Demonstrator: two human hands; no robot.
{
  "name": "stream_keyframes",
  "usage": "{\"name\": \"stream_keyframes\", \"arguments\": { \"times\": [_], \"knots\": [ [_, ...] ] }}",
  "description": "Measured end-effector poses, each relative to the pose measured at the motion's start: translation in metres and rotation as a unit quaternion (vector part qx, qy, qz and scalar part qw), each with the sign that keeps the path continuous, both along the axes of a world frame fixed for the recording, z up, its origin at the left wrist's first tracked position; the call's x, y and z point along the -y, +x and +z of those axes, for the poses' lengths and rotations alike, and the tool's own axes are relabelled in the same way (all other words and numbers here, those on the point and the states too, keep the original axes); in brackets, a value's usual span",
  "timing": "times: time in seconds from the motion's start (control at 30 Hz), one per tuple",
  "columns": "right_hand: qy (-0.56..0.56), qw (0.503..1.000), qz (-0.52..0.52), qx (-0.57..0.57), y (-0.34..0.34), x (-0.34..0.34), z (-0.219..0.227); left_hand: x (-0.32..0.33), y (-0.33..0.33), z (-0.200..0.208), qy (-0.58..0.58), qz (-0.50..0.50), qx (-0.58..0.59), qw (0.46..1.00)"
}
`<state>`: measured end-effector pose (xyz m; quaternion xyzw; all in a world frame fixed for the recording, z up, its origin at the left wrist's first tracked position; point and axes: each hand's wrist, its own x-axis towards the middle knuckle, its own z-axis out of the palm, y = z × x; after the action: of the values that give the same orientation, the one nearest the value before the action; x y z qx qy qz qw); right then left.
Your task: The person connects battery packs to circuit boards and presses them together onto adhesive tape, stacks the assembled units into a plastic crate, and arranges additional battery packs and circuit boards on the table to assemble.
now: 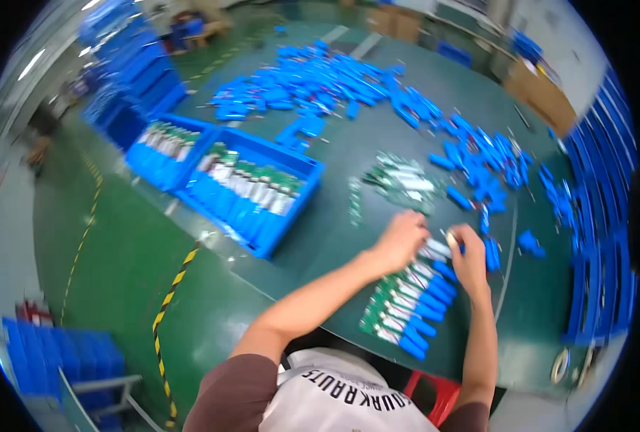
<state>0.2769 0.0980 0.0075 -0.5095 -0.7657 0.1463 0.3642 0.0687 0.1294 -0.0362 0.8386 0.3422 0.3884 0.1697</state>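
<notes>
A row of green circuit boards [387,306] with white parts lies near the table's front edge, blue wrapped battery packs [429,307] at its right side. My left hand [404,241] is at the far end of this row, its fingers bent together; what they grip is hidden. Across from it, my right hand [468,261] is closed in a pinch by a small pale piece [451,238], too blurred to name. Just beyond my hands lies a loose pile of circuit boards [410,180]. One separate green strip [355,201] rests left of that pile.
Loose blue packs [312,79] with wires are heaped across the far table, more [482,162] to the right. On the left, blue bins [291,223] hold rows of boards with packs. Blue crates [136,65] are stacked beyond them. Blue racks [597,216] edge the right side.
</notes>
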Motion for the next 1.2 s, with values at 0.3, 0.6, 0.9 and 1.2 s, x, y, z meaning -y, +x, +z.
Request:
{"name": "stream_keyframes", "arguments": {
  "times": [0.3,0.6,0.9,1.2],
  "knots": [
    [0.034,0.997,0.075,0.003,-0.028,0.004,0.005,0.015,0.003,0.012,-0.392,-0.054,0.319,0.861],
    [-0.157,0.981,0.052,-0.100,-0.022,-0.004,-0.001,0.020,0.000,0.018,-0.085,0.039,0.129,0.987],
    [-0.092,0.993,0.027,0.063,-0.018,-0.013,0.017,0.019,-0.035,0.039,-0.097,0.098,0.066,0.988],
    [-0.127,0.987,0.019,0.095,-0.033,-0.012,0.004,0.027,-0.028,0.017,-0.059,0.063,-0.029,0.996]
  ]
}}
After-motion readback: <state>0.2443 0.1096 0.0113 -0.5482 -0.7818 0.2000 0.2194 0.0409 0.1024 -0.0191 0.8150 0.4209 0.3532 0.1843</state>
